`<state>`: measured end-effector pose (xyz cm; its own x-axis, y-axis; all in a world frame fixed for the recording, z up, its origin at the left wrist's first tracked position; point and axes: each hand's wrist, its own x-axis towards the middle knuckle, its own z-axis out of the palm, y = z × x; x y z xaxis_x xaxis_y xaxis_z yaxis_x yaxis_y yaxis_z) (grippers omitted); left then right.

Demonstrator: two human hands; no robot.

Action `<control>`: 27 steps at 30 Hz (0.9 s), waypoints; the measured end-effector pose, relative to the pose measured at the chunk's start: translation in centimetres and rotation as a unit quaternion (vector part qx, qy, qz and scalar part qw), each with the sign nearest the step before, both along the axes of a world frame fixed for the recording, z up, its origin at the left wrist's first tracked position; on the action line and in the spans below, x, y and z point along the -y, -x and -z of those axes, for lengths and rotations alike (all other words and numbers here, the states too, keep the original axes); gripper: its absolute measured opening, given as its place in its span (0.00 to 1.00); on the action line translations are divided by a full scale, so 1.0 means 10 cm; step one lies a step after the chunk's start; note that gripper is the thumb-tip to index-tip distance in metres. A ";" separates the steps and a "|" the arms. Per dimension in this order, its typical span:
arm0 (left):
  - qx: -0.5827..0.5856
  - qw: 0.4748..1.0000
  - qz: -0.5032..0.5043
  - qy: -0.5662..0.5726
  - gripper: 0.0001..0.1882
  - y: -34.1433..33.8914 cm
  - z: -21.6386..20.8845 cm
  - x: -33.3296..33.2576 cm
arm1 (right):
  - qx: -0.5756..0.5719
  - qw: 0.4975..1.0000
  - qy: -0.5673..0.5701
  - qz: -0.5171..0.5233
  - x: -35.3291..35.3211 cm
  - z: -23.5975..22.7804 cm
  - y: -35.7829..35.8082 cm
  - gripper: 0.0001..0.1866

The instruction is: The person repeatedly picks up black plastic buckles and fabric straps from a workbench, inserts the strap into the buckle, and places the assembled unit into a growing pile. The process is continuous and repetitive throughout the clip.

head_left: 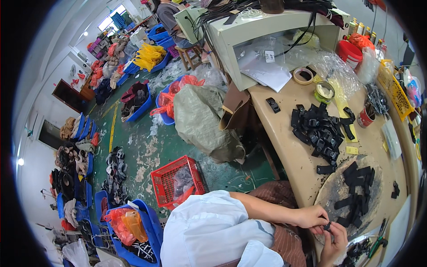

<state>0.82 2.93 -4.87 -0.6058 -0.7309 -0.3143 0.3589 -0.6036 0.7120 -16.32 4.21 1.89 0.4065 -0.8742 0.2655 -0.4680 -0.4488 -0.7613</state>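
Note:
My left hand (pixel 316 217) and my right hand (pixel 336 242) meet at the table's near edge, fingertips pinched together on a small black strap piece (pixel 327 226). Fingers cover most of it, so its exact shape is hidden. Just beyond them, short black strap pieces (pixel 356 180) lie scattered on a worn round board (pixel 328 196). Farther back on the tan table (pixel 278 129) is a heap of black plastic buckles with straps (pixel 318 129). One separate buckle (pixel 272 105) lies to the left of that heap.
Tape rolls (pixel 303 76), a red bucket (pixel 349 53) and a red cup of tools (pixel 365 116) stand at the back. Green-handled scissors (pixel 377 244) lie right of my hands. A red crate (pixel 174 180), a large sack (pixel 202 120) and blue bins (pixel 149 222) occupy the floor leftward.

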 end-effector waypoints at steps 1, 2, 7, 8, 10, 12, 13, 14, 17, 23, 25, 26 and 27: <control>0.007 1.000 0.003 0.008 0.11 -0.01 0.00 0.01 | 0.002 1.000 0.002 0.009 0.00 0.04 0.01 0.10; 0.014 1.000 0.005 0.016 0.11 -0.02 -0.02 0.02 | 0.004 1.000 0.004 0.019 0.00 0.09 0.03 0.09; 0.048 0.992 -0.098 0.063 0.09 0.00 -0.12 0.00 | 0.101 0.981 -0.036 0.163 -0.15 0.38 -0.07 0.07; 0.031 0.991 -0.120 0.040 0.09 0.03 -0.11 -0.02 | 0.122 0.973 -0.037 0.194 -0.19 0.41 -0.14 0.07; 0.005 0.989 -0.146 0.013 0.09 0.06 -0.06 -0.02 | 0.098 0.977 -0.016 0.191 -0.20 0.41 -0.18 0.06; -0.011 0.988 -0.151 0.007 0.09 0.08 0.03 0.01 | 0.008 0.992 0.026 0.123 -0.21 0.40 -0.17 0.07; 0.011 0.992 -0.123 0.023 0.09 0.06 -0.01 0.03 | 0.005 0.995 0.021 0.098 -0.20 0.39 -0.14 0.08; 0.033 0.994 -0.095 0.040 0.09 0.01 -0.05 0.05 | 0.080 0.988 -0.013 0.130 -0.18 0.38 -0.11 0.08; 0.103 0.981 -0.036 0.161 0.09 -0.12 -0.12 0.09 | 0.247 0.945 -0.080 0.197 -0.09 0.10 -0.18 0.12; 0.123 0.964 -0.008 0.234 0.09 -0.13 -0.07 -0.03 | -0.024 0.988 -0.151 -0.018 0.00 -0.15 0.04 0.12; 0.145 0.958 -0.008 0.249 0.09 -0.15 -0.12 -0.03 | 0.022 0.970 -0.243 -0.004 -0.02 -0.09 0.09 0.14; 0.162 0.949 0.003 0.271 0.09 -0.16 -0.14 -0.01 | 0.033 0.968 -0.247 -0.016 -0.02 -0.07 0.12 0.13; 0.179 0.939 0.015 0.293 0.09 -0.16 -0.15 0.01 | 0.044 0.967 -0.250 -0.027 -0.03 -0.06 0.14 0.13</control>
<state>2.42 2.85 -3.40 -0.5609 -0.8264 -0.0497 0.0228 -0.0754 0.9969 -17.71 4.50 2.46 0.4501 -0.8805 -0.1487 -0.3773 -0.0365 -0.9254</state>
